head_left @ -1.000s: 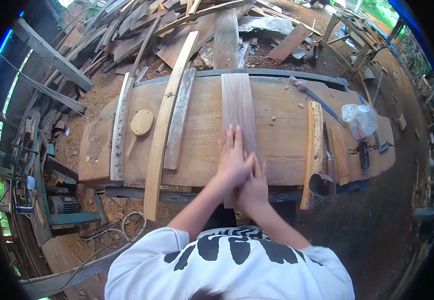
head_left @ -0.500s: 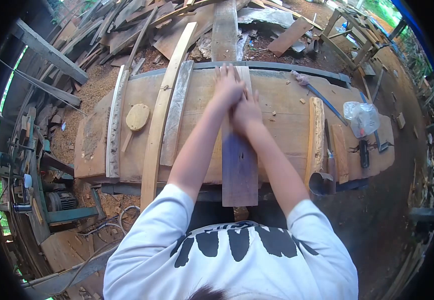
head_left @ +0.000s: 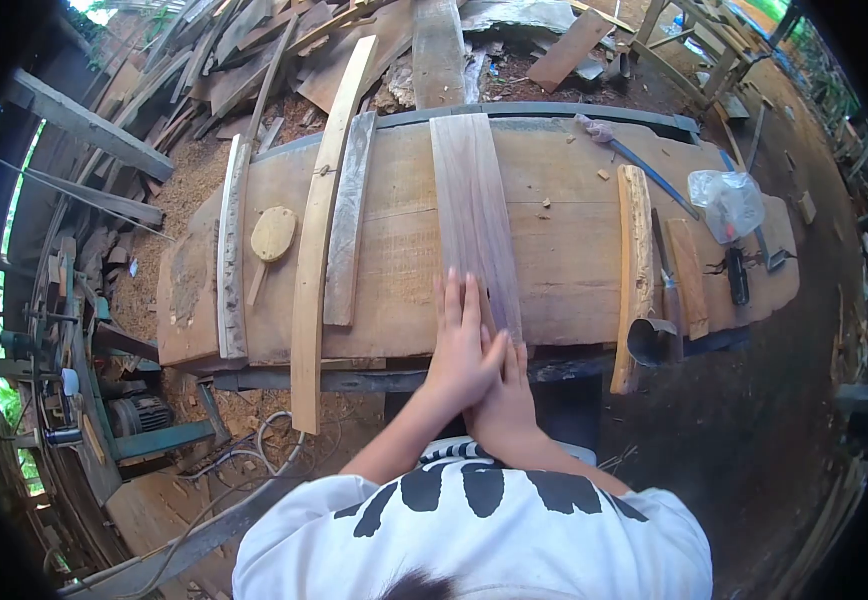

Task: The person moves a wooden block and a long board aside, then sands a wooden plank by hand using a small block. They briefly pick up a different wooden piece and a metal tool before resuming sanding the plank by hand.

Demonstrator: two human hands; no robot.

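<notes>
A long wooden plank (head_left: 472,200) lies lengthwise away from me across the workbench, its grain purplish and pale. On its near end, my left hand (head_left: 464,350) rests flat with the fingers stretched forward. My right hand (head_left: 506,405) lies close against it on the right, fingers also extended, and the two hands partly overlap at the thumbs. Between them shows a small brownish patch, and whatever may be under the palms is hidden. The workbench top (head_left: 564,240) is a broad wooden slab.
To the left lie a long pale batten (head_left: 329,220), a weathered board (head_left: 351,220), a round wooden mallet (head_left: 274,235) and a rough-edged strip (head_left: 232,250). Rightward are a barked wood piece (head_left: 636,260), a metal tube (head_left: 652,342), a plastic bag (head_left: 729,205) and a blue bar (head_left: 654,180).
Both hands have come back along the plank from its far end to its near end, staying together. The bare far part of the plank is now uncovered.
</notes>
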